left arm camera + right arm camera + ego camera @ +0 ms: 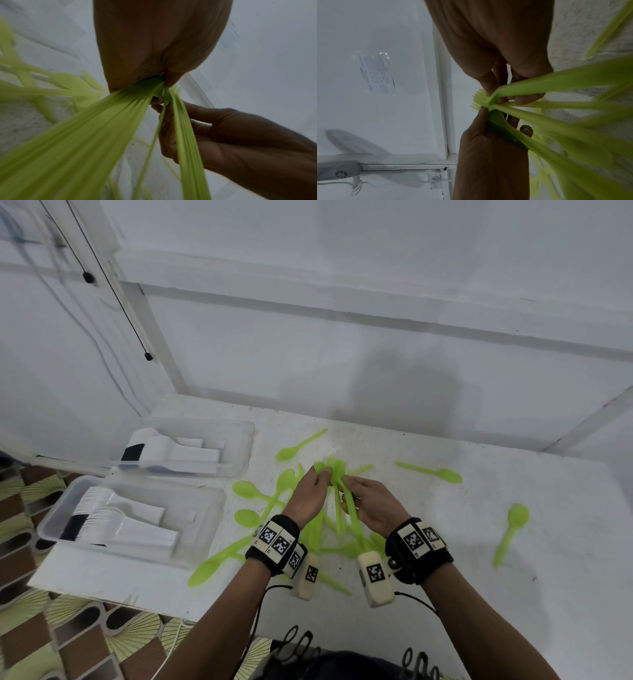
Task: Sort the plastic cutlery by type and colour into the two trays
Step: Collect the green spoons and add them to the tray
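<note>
I judge the sort about half done. Both clear plastic trays at the left of the white worktop [428, 542], the far one [245, 436] and the near one [212, 508], already hold white plastic cutlery in rows, with a few dark pieces at their left ends. No green piece lies in either tray as far as I can see.

My left hand [306, 496] and right hand [373, 505] are together over the pile, each clamped on part of a bunch of lime-green plastic forks [337, 474]. Loose lime-green plastic spoons [512, 530] lie scattered around (all of that colour is left to do).

The head view gives the layout; only the right wrist view shows the fork tines [478, 98] poking past my fingers.
</note>
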